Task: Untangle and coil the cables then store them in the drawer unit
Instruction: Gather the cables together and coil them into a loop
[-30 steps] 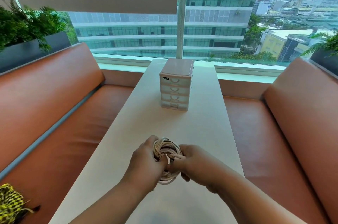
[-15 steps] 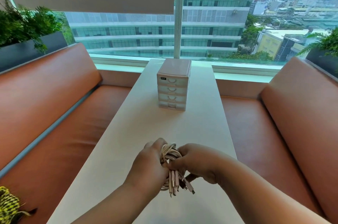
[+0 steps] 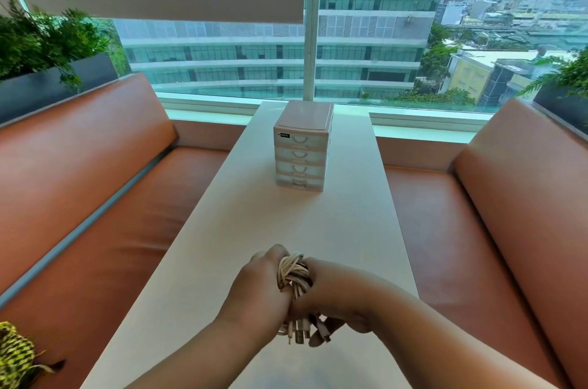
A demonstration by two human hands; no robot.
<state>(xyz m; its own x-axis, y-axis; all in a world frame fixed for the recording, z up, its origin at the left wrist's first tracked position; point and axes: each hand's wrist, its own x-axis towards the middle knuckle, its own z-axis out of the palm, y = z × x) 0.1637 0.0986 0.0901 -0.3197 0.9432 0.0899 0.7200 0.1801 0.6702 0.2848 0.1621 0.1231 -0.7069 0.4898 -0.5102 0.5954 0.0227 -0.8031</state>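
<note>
A tangled bundle of pale cables [image 3: 293,274] is held upright between my two hands above the near end of the white table [image 3: 241,229]. My left hand [image 3: 259,285] grips its left side, and my right hand [image 3: 337,296] wraps its right side. Several connector ends [image 3: 299,333] hang below my hands. The small beige drawer unit [image 3: 302,150] stands farther along the table's middle, all of its drawers shut.
Orange padded benches [image 3: 95,197] line both sides of the table. A yellow and black woven object [image 3: 16,353] lies on the left bench near me. Dark planters with green plants [image 3: 47,48] sit behind both backrests. A large window is at the far end.
The bundle has been turned from lying flat to standing upright, and its connector ends now dangle beneath my hands. Both hands stay on it.
</note>
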